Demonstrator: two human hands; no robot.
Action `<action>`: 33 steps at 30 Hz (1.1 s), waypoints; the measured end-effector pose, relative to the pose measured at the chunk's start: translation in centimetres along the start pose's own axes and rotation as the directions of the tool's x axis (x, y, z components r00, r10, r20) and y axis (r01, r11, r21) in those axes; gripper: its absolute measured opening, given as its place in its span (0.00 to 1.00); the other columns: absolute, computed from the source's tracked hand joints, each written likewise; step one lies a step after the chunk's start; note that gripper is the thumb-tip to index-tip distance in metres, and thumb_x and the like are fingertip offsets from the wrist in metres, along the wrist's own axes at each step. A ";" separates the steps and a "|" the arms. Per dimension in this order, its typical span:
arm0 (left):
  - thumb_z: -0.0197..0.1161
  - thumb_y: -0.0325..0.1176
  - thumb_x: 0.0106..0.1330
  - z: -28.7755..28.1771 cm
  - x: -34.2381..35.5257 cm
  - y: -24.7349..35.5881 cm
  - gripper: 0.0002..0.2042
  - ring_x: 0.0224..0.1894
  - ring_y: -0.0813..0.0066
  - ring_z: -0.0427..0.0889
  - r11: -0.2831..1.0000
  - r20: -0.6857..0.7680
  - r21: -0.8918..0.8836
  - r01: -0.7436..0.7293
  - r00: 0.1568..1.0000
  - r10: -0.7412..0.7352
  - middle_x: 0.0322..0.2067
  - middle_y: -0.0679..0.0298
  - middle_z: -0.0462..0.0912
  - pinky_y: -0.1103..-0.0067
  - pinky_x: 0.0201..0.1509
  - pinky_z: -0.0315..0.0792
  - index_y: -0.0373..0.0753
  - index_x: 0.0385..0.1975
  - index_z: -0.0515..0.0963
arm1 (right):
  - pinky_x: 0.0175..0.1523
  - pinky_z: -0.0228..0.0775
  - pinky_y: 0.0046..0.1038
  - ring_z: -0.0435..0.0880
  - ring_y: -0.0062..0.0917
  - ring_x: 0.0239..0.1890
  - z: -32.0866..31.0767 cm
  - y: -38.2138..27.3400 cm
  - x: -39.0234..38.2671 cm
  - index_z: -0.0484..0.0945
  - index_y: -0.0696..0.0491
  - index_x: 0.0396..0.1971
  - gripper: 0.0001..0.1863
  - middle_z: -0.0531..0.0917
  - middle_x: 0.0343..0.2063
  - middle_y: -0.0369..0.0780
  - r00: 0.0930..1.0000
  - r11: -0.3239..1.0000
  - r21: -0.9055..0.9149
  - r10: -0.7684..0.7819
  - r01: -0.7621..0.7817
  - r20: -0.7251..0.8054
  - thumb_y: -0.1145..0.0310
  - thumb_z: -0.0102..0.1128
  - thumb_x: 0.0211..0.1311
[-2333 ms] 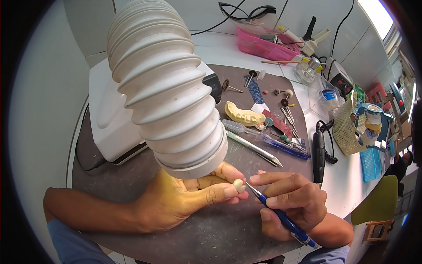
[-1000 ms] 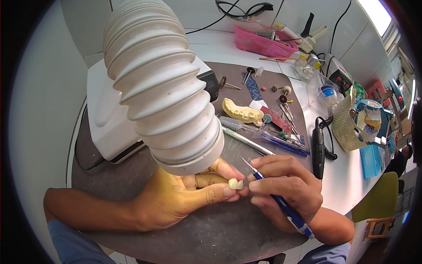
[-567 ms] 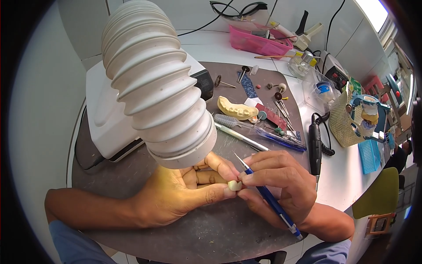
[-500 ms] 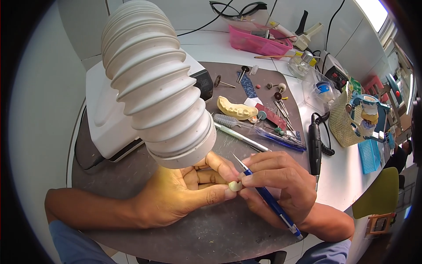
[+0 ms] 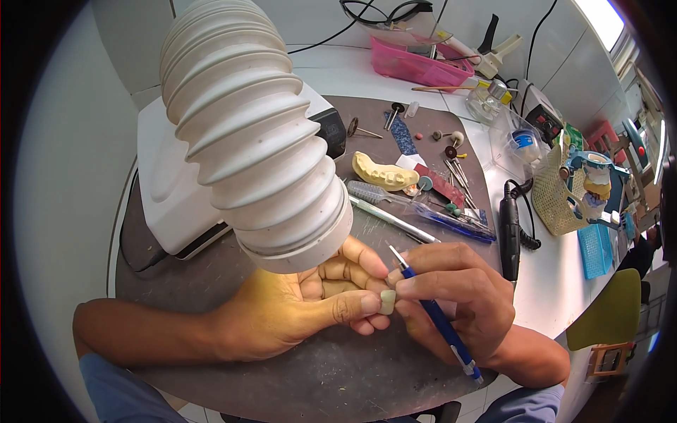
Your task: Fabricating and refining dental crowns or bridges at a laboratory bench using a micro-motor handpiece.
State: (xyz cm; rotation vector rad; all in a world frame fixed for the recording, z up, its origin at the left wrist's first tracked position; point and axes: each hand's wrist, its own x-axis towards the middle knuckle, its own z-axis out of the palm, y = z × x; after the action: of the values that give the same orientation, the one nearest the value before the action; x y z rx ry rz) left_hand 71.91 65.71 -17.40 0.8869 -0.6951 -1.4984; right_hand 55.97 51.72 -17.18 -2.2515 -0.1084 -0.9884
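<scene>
My left hand (image 5: 296, 314) pinches a small pale tooth-shaped piece (image 5: 387, 301) between thumb and fingertips, just below the mouth of a white ribbed suction hose (image 5: 247, 134). My right hand (image 5: 451, 296) holds a blue pen (image 5: 437, 317) tilted across its fingers, and its fingertips touch the piece from the other side. Both hands rest over a dark grey work mat (image 5: 317, 374). Farther back on the mat lie a yellow dental cast (image 5: 384, 173), some small burs (image 5: 455, 169) and a black handpiece (image 5: 509, 229). A pink tray (image 5: 416, 67) stands on the white bench behind.
</scene>
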 end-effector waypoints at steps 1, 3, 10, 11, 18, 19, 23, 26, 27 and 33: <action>0.57 0.25 0.68 0.1 0.0 0.0 0.09 0.44 0.71 0.82 1.000 -0.017 0.000 0.008 1.000 -0.008 0.42 0.55 0.79 0.79 0.47 0.78 0.31 0.45 0.70 | 0.37 0.78 0.26 0.84 0.30 0.34 -0.1 -0.1 0.0 0.81 0.57 0.36 0.16 0.81 0.32 0.43 1.000 1.000 0.000 -0.001 0.001 0.000 0.81 0.71 0.43; 0.57 0.23 0.68 0.0 -0.1 0.0 0.09 0.45 0.70 0.82 1.000 -0.038 0.001 0.011 0.999 -0.011 0.42 0.54 0.79 0.78 0.48 0.78 0.31 0.46 0.70 | 0.36 0.78 0.28 0.83 0.31 0.34 -0.7 -0.2 -0.1 0.80 0.59 0.38 0.17 0.81 0.32 0.44 1.000 0.998 0.059 0.029 -0.028 -0.010 0.81 0.71 0.44; 0.56 0.20 0.67 0.2 -0.4 0.4 0.09 0.45 0.68 0.82 1.000 -0.065 0.002 0.029 0.997 -0.029 0.44 0.50 0.78 0.77 0.49 0.79 0.31 0.45 0.69 | 0.43 0.81 0.34 0.86 0.35 0.37 -1.3 -0.6 -0.4 0.75 0.60 0.37 0.17 0.82 0.33 0.47 0.999 0.998 0.058 0.001 -0.003 0.046 0.80 0.70 0.45; 0.56 0.20 0.67 0.2 -0.4 0.5 0.09 0.46 0.67 0.82 1.000 -0.066 0.007 0.028 0.997 -0.027 0.44 0.49 0.78 0.77 0.49 0.79 0.31 0.45 0.69 | 0.46 0.81 0.36 0.86 0.37 0.38 -1.1 -0.6 -0.5 0.75 0.60 0.36 0.17 0.83 0.32 0.46 0.999 0.996 0.085 0.009 -0.013 0.045 0.81 0.69 0.44; 0.57 0.19 0.66 0.2 -0.4 0.5 0.09 0.46 0.66 0.83 0.999 -0.093 0.036 0.030 0.995 -0.026 0.45 0.48 0.78 0.77 0.49 0.80 0.32 0.44 0.68 | 0.46 0.82 0.37 0.87 0.39 0.38 -0.8 -0.7 -0.7 0.74 0.59 0.29 0.12 0.82 0.26 0.44 0.998 0.993 0.118 0.025 -0.031 0.051 0.82 0.67 0.43; 0.56 0.19 0.66 0.2 -0.3 0.5 0.09 0.46 0.66 0.83 0.999 -0.092 0.039 0.033 0.995 -0.029 0.45 0.48 0.78 0.77 0.49 0.80 0.32 0.44 0.68 | 0.46 0.82 0.37 0.87 0.39 0.38 -0.8 -0.8 -0.7 0.74 0.59 0.29 0.12 0.82 0.26 0.44 0.998 0.992 0.118 0.026 -0.032 0.050 0.82 0.67 0.43; 0.56 0.19 0.66 0.1 -0.3 0.4 0.09 0.46 0.65 0.83 0.999 -0.092 0.037 0.030 0.995 -0.027 0.45 0.48 0.78 0.77 0.49 0.80 0.32 0.44 0.68 | 0.44 0.82 0.37 0.87 0.39 0.37 -0.8 -0.8 -0.6 0.74 0.59 0.27 0.10 0.81 0.25 0.43 0.998 0.988 0.146 0.034 -0.042 0.060 0.82 0.65 0.44; 0.56 0.19 0.66 0.1 -0.4 0.4 0.09 0.46 0.66 0.83 0.999 -0.096 0.035 0.032 0.995 -0.028 0.45 0.48 0.78 0.77 0.49 0.80 0.31 0.44 0.68 | 0.45 0.82 0.37 0.87 0.39 0.37 -0.8 -0.7 -0.6 0.74 0.59 0.27 0.10 0.81 0.25 0.42 0.998 0.988 0.151 0.027 -0.036 0.063 0.81 0.66 0.44; 0.56 0.19 0.66 0.1 -0.3 0.4 0.09 0.46 0.66 0.83 0.999 -0.094 0.034 0.032 0.995 -0.029 0.45 0.48 0.78 0.77 0.49 0.80 0.31 0.44 0.68 | 0.45 0.82 0.37 0.87 0.39 0.37 -0.9 -0.7 -0.6 0.74 0.59 0.28 0.10 0.81 0.25 0.42 0.997 0.988 0.149 0.026 -0.036 0.073 0.81 0.66 0.44; 0.56 0.19 0.66 0.0 -0.3 0.4 0.09 0.46 0.66 0.82 0.997 -0.084 0.069 0.016 0.996 -0.010 0.44 0.48 0.78 0.77 0.49 0.80 0.31 0.45 0.68 | 0.45 0.82 0.37 0.87 0.40 0.38 -0.9 -0.7 -0.5 0.74 0.59 0.28 0.10 0.80 0.25 0.41 0.996 0.991 0.130 0.018 -0.029 0.089 0.81 0.66 0.45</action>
State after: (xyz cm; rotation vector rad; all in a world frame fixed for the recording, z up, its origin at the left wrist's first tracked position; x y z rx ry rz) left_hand 72.14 65.99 -17.02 1.0035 -0.6842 -1.4472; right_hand 54.80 51.80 -16.73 -2.1702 -0.1794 -0.8453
